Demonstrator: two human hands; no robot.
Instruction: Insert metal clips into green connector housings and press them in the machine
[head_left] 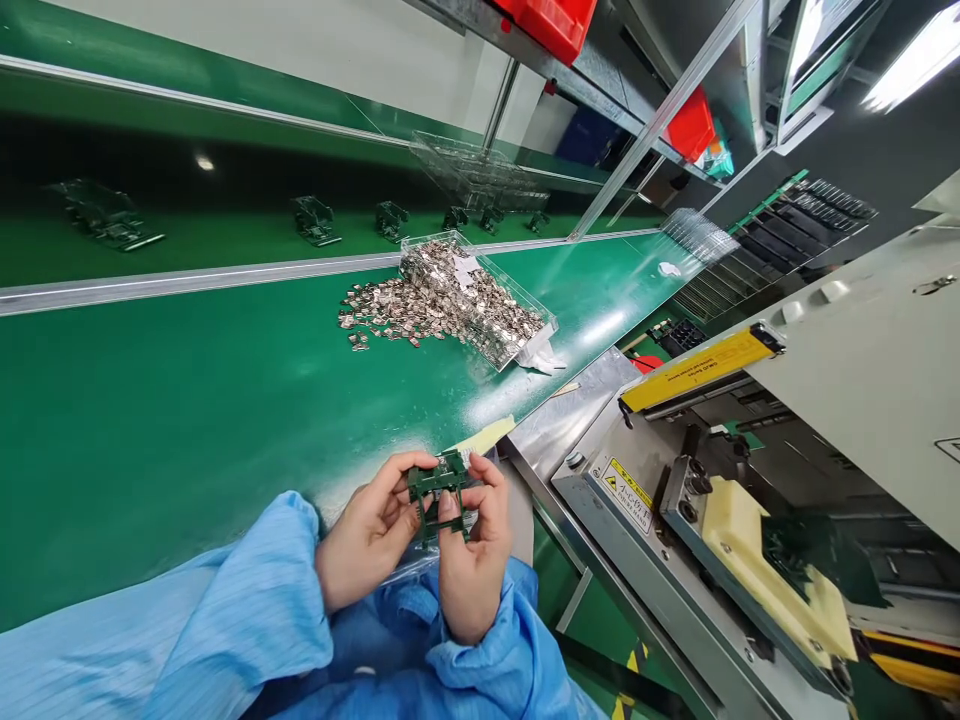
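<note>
Both my hands hold a small dark green circuit board piece (439,487) close to me, above the edge of the green table (187,400). My left hand (367,535) pinches its left side with curled fingers. My right hand (469,550) grips its right side, thumb on top. Both arms wear light blue sleeves (247,620). Something clear, perhaps a plastic bag, shows under the hands.
A clear tray (480,290) of small metal parts lies on the table, with a pile (382,315) spilled beside it. Green parts (315,220) ride a conveyor behind. A machine with a yellow bar (701,365) and a cream fixture (757,570) stands right. Red bins (551,25) sit overhead.
</note>
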